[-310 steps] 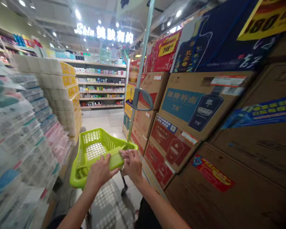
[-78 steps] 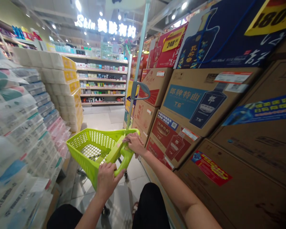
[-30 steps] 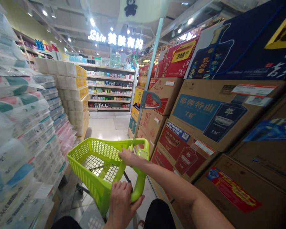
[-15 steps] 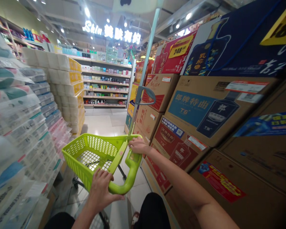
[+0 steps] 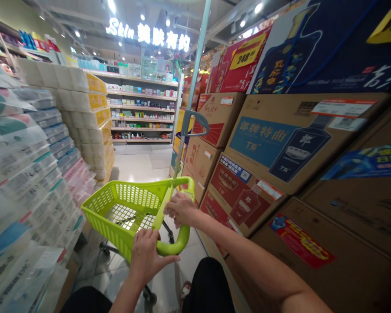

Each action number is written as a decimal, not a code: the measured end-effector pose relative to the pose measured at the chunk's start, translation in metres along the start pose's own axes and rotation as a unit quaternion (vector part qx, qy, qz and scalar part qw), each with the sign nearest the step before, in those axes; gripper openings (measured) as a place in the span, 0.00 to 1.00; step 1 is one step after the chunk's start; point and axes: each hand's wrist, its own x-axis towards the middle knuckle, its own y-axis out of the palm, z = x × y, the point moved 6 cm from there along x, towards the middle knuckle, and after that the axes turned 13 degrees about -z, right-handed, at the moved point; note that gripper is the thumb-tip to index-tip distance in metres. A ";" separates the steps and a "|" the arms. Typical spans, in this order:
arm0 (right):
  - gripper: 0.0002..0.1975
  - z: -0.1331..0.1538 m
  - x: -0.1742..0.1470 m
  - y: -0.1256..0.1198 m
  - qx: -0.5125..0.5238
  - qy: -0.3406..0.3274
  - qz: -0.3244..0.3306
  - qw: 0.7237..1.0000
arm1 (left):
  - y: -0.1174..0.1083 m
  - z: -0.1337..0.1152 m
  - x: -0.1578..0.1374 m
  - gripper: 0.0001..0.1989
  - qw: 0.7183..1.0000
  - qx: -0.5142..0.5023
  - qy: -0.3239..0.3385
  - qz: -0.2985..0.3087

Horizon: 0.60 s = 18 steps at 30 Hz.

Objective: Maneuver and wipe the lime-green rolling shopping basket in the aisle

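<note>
A lime-green shopping cart (image 5: 117, 234) with a slotted basket stands in front of me, its looped handle (image 5: 179, 243) toward my body. My left hand (image 5: 146, 256) grips the near left corner, fingers over the basket rim and thumb stretched along the handle. My right hand (image 5: 181, 209) is over the right part of the handle loop, by the basket's near edge. Its fingers are curled together; whatever may be in them is hidden. A tall grey pole (image 5: 197, 61) with a loop-shaped bracket (image 5: 200, 124) rises behind the cart's right corner. The basket shows only its grid floor.
Packs of paper goods (image 5: 29, 161) line the left, with yellow-and-white stacks (image 5: 84, 117) beyond. On the right, cartons (image 5: 257, 143) with price tags form a close wall. Tiled floor (image 5: 137, 163) leads to shelves (image 5: 143, 108) of small goods.
My right hand has moved left and down from the handle's right side toward the basket's near edge, fingers curling. My left hand stays on its corner. The view has shifted slightly.
</note>
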 end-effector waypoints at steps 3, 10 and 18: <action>0.10 -0.011 0.001 -0.017 -0.047 0.028 -0.029 0.998 | 0.003 -0.012 0.002 0.30 1.000 0.009 -0.003 -0.014; 0.16 0.027 -0.023 -0.011 -0.070 -0.200 0.054 0.976 | 0.009 -0.026 0.001 0.30 1.000 -0.012 0.003 -0.015; 0.25 0.042 -0.028 -0.002 0.137 -0.023 0.038 0.990 | 0.011 -0.024 -0.004 0.29 0.999 -0.031 0.013 -0.021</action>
